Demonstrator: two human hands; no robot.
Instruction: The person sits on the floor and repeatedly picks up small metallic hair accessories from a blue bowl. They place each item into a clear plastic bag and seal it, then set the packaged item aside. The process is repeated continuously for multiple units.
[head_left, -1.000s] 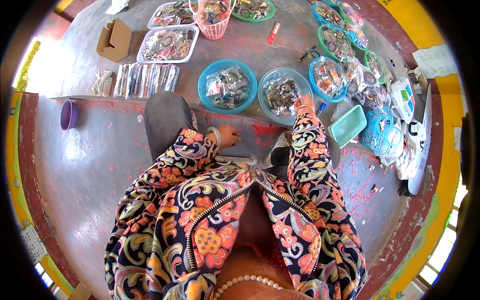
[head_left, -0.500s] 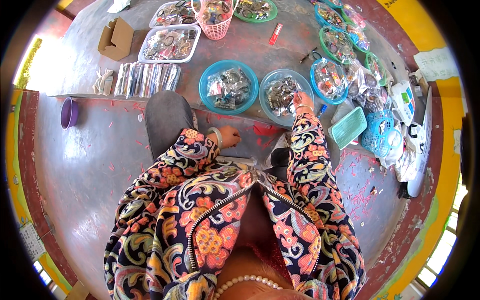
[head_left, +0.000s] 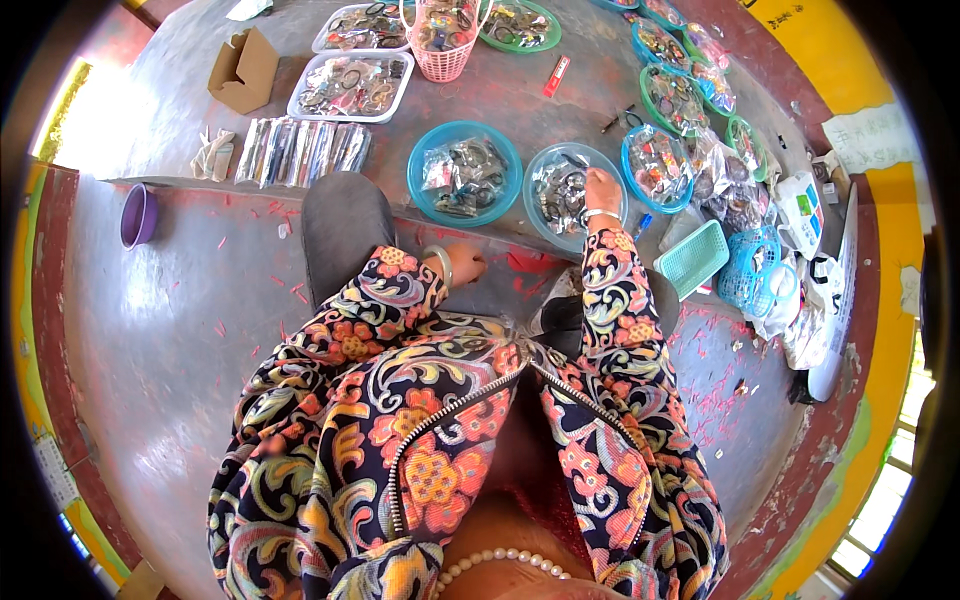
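Note:
My right hand (head_left: pixel 602 192) is at the right side of a clear bluish bowl (head_left: pixel 538 228) holding small dark items in clear packets (head_left: pixel 558 193). Its fingers bend down among the packets; whatever they grip is hidden. A bangle circles that wrist. My left hand (head_left: pixel 467 264), with a pale bangle, hovers low in front of the bench edge beside my knee. Its fingers are curled, and nothing shows in them. Left of the clear bowl stands a blue basin (head_left: pixel 416 196) with more packets (head_left: pixel 464 176).
Flat packets (head_left: pixel 300 153) line the bench at left near a cardboard box (head_left: pixel 243 72), a white tray (head_left: pixel 296 108) and a pink basket (head_left: pixel 441 66). At right are a blue bowl (head_left: pixel 630 182), a green basket (head_left: pixel 692 260) and plastic bags (head_left: pixel 820 310). A purple tub (head_left: pixel 139 216) sits on the floor.
My right hand has shifted slightly up and left, further over the packets in the clear bowl. The left hand stays nearly where it was. The whole view has shifted a little.

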